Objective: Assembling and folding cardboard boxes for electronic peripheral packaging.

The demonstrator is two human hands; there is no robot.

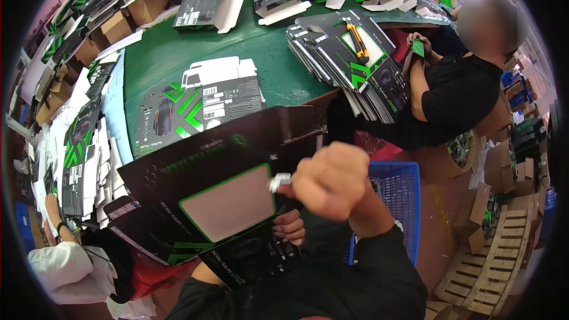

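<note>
Upright in front of me is a large black printed carton sheet [151,186], unfolded, with green lines and a green-edged window [228,204]. My left hand [288,227] has its fingers closed round the sheet's lower right part, and a folded panel hides some of that hand. My right hand [332,181] is a fist raised just right of the window, slightly blurred. By its thumb tip shows a small silvery-white piece [280,184], too blurred to name. On the green table beyond lies a flat black carton blank [231,101] with white flaps.
A stack of carton blanks [341,53] carries an orange-and-black utility knife [357,43]. At the right sits a co-worker [462,92] holding a carton. Another person [74,269] works at the lower left. A blue basket [394,201] stands beside my right arm, a wooden pallet [489,255] beyond.
</note>
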